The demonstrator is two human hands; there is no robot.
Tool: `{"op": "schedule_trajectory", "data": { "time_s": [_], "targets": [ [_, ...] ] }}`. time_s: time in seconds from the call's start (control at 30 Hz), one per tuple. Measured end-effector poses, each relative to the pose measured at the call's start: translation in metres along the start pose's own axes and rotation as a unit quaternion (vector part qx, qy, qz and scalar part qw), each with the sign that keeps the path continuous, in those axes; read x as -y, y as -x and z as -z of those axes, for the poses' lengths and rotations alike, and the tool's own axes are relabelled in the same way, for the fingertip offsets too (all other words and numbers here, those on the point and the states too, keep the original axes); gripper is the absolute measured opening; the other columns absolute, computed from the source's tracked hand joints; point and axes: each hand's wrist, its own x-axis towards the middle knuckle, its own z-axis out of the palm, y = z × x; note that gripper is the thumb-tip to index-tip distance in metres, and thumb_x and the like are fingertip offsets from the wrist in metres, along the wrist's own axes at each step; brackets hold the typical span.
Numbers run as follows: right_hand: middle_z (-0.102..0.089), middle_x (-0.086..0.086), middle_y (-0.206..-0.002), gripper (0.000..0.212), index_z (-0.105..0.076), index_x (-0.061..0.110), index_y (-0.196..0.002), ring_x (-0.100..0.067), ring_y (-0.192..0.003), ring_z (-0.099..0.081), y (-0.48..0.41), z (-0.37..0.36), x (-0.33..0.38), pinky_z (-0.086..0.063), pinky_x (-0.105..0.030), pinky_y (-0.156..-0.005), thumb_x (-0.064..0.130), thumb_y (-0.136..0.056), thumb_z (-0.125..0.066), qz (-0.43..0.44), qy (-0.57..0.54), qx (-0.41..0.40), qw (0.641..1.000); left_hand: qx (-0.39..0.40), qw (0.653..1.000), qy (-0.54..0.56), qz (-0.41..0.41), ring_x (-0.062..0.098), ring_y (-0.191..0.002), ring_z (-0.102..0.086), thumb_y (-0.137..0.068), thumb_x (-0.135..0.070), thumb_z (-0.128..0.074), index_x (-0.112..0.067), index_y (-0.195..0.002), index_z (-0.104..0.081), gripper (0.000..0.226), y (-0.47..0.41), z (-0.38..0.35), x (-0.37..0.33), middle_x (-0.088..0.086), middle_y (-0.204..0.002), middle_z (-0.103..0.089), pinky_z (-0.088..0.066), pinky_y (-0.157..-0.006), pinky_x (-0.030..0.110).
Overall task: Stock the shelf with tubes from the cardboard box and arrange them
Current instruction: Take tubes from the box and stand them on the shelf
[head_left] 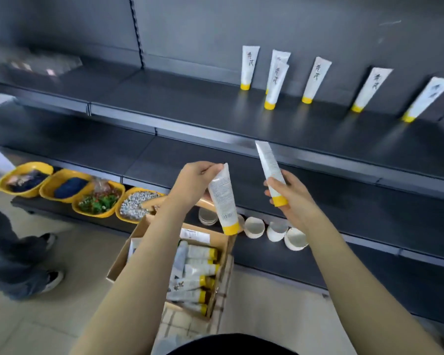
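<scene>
My left hand point(194, 180) grips the crimped top of a white tube with a yellow cap point(223, 198), which hangs cap down above the cardboard box point(222, 252). My right hand point(289, 193) holds a second white tube point(269, 165) near its yellow cap, its crimped end pointing up toward the shelf. Several more tubes point(198, 272) lie in the open box on the floor. On the dark upper shelf point(190, 106), several tubes point(315, 79) stand cap down in a row against the back panel, spaced apart.
Yellow trays point(23, 179) of small goods sit on the lowest shelf at the left. White paper cups point(276, 231) lie on that shelf beside the box. A person's legs and shoes point(18, 262) stand at the left on the tiled floor. The middle shelf point(344, 180) runs behind my hands.
</scene>
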Motion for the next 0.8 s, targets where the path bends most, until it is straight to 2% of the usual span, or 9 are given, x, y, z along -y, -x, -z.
{"op": "schedule_trajectory", "data": {
  "time_s": [0.1, 0.23, 0.3, 0.37, 0.5, 0.6, 0.7, 0.8],
  "targets": [
    [-0.063, 0.001, -0.105, 0.034, -0.054, 0.02, -0.122, -0.014, -0.083, -0.06, 0.006, 0.055, 0.02, -0.048, -0.027, -0.073, 0.019, -0.09, -0.063, 0.021, -0.025, -0.017, 0.999, 0.019, 1.0, -0.013, -0.011, 0.023, -0.076, -0.068, -0.09, -0.024, -0.062, -0.004, -0.089, -0.07, 0.021, -0.008, -0.042, -0.032, 0.013, -0.082, -0.069, -0.06, -0.06, 0.035],
    [-0.061, 0.007, -0.099, 0.03, -0.056, 0.022, -0.121, -0.012, -0.083, -0.055, 0.01, 0.128, 0.046, -0.044, -0.027, -0.08, 0.021, -0.092, -0.059, 0.057, -0.032, -0.02, 0.998, 0.048, 0.999, -0.005, 0.008, 0.019, -0.076, -0.068, -0.086, -0.021, -0.068, -0.008, -0.086, -0.07, 0.014, -0.018, -0.1, -0.069, 0.011, -0.083, -0.07, -0.06, -0.06, 0.034],
    [-0.063, 0.01, -0.105, 0.022, -0.058, 0.03, -0.114, -0.01, -0.094, -0.056, 0.014, 0.161, 0.06, -0.041, -0.026, -0.087, 0.026, -0.092, -0.058, 0.071, 0.0, -0.015, 0.997, 0.043, 0.999, 0.006, 0.008, 0.019, -0.074, -0.068, -0.086, -0.02, -0.068, -0.01, -0.084, -0.07, 0.01, -0.023, -0.123, -0.085, 0.01, -0.081, -0.07, -0.06, -0.06, 0.035],
    [-0.064, 0.01, -0.115, 0.024, -0.059, 0.031, -0.116, -0.01, -0.106, -0.057, 0.014, 0.19, 0.071, -0.042, -0.026, -0.091, 0.031, -0.092, -0.059, 0.085, 0.04, -0.013, 0.995, 0.016, 1.0, 0.005, -0.005, 0.018, -0.072, -0.067, -0.087, -0.02, -0.067, -0.009, -0.082, -0.07, 0.012, -0.027, -0.144, -0.102, 0.011, -0.08, -0.069, -0.06, -0.06, 0.037],
    [-0.063, 0.008, -0.119, 0.034, -0.054, 0.025, -0.126, -0.011, -0.109, -0.059, 0.009, 0.232, 0.085, -0.047, -0.027, -0.091, 0.029, -0.092, -0.058, 0.105, 0.098, -0.035, 0.989, -0.045, 0.998, -0.006, -0.034, 0.018, -0.073, -0.065, -0.086, -0.026, -0.068, -0.006, -0.082, -0.07, 0.02, -0.04, -0.176, -0.132, 0.006, -0.077, -0.066, -0.06, -0.061, 0.04],
    [-0.062, 0.006, -0.117, 0.03, -0.052, 0.024, -0.123, -0.014, -0.106, -0.06, 0.001, 0.249, 0.089, -0.052, -0.029, -0.086, 0.024, -0.093, -0.057, 0.113, 0.099, -0.043, 0.988, -0.072, 0.995, -0.029, -0.059, 0.023, -0.077, -0.066, -0.085, -0.03, -0.068, -0.01, -0.081, -0.072, 0.02, -0.052, -0.196, -0.147, 0.007, -0.08, -0.067, -0.061, -0.064, 0.039],
    [-0.06, 0.005, -0.121, 0.036, -0.047, 0.021, -0.128, -0.014, -0.108, -0.06, -0.011, 0.259, 0.089, -0.053, -0.03, -0.081, 0.019, -0.094, -0.057, 0.115, 0.088, -0.053, 0.988, -0.082, 0.993, -0.056, -0.069, 0.023, -0.08, -0.068, -0.086, -0.028, -0.067, -0.01, -0.085, -0.072, 0.019, -0.069, -0.21, -0.158, 0.009, -0.084, -0.069, -0.06, -0.062, 0.034],
    [-0.057, 0.003, -0.126, 0.044, -0.044, 0.019, -0.135, -0.015, -0.112, -0.056, -0.027, 0.269, 0.091, -0.05, -0.028, -0.082, 0.015, -0.093, -0.058, 0.13, 0.103, -0.087, 0.982, -0.076, 0.993, -0.066, -0.057, 0.023, -0.082, -0.069, -0.087, -0.025, -0.066, -0.006, -0.086, -0.07, 0.02, -0.096, -0.222, -0.165, 0.01, -0.086, -0.068, -0.061, -0.061, 0.037]
  ]
}}
